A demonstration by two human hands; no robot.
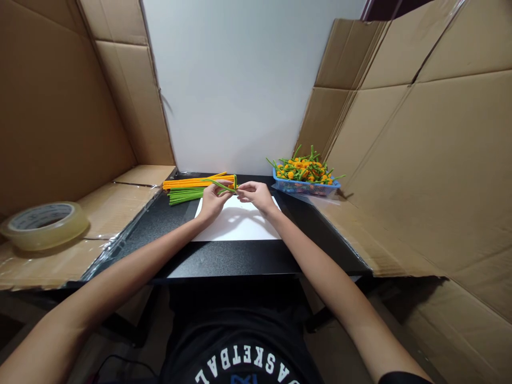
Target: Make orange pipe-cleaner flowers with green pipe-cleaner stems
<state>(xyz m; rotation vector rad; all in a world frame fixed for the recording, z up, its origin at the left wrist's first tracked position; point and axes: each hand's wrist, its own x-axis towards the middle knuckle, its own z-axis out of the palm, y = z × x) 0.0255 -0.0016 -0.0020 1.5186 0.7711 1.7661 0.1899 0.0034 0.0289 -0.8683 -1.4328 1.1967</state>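
Above a white sheet (238,224), my two hands meet around a green pipe cleaner (221,185). It is bent, with one part slanting left past my fingers and another standing up between the hands. My left hand (215,201) pinches it from the left side. From the right, my right hand (256,195) closes its fingertips on the same piece; the exact pinch point is small and partly hidden. Just behind my left hand lie orange pipe cleaners (192,182) and green pipe cleaners (186,196), side by side in bundles.
A blue basket (306,186) heaped with orange and green pipe-cleaner pieces (306,168) stands at the back right. A roll of clear tape (44,226) lies on cardboard at the left. Cardboard walls (432,160) flank the black table (236,258).
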